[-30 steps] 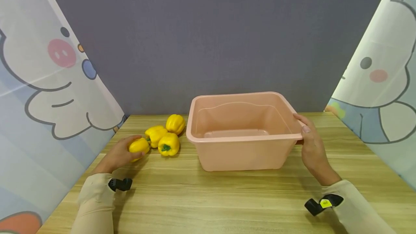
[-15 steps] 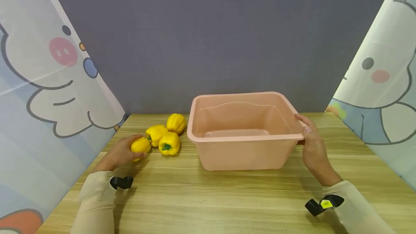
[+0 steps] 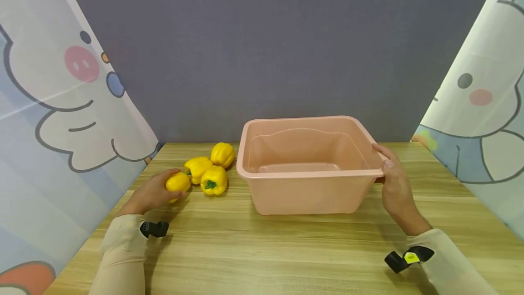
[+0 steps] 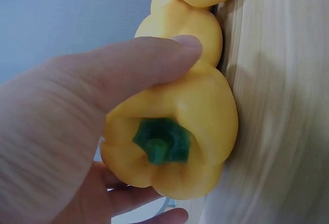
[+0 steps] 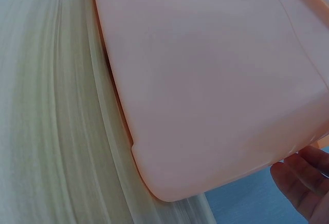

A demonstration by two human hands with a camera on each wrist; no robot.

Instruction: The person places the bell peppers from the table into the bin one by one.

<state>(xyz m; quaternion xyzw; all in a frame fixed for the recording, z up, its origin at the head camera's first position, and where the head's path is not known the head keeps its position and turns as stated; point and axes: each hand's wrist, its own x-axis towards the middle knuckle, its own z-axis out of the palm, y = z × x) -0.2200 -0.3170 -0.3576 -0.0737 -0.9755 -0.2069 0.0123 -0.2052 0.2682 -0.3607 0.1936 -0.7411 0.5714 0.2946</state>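
Practically nothing has shifted: the left hand [image 3: 151,192] grips a yellow pepper [image 3: 178,182], the right hand [image 3: 396,188] holds the pink tub [image 3: 303,197]. So that pepper remains outside, on the counter [image 3: 245,249].

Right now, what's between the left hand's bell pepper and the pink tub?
Three more yellow bell peppers, clustered, then a strip of bare wooden tabletop before the pink tub; the head view shows it.

No text, brand or number can be read for certain; a small yellow label [image 3: 411,257] stands on the black wrist camera [image 3: 395,262] at the person's right sleeve [image 3: 450,265]; it bears a short row of dark characters, too small and blurred to make out.
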